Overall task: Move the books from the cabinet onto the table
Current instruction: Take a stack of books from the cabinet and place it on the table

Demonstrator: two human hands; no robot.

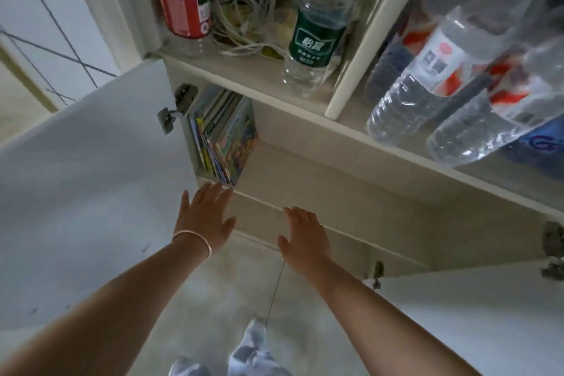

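Left hand [205, 214] and right hand [305, 235]: both flat, fingers spread, nothing gripped, held apart before the lower cabinet [335, 192] shelf. Books [224, 134]: upright against the compartment's left wall, just beyond the left fingertips, further from the right hand.

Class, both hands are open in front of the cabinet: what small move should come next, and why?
Probably reach the left hand forward to grip the upright books. They stand at the left end of the lower compartment, just beyond its fingertips; the right hand is farther off, and both hands are empty.
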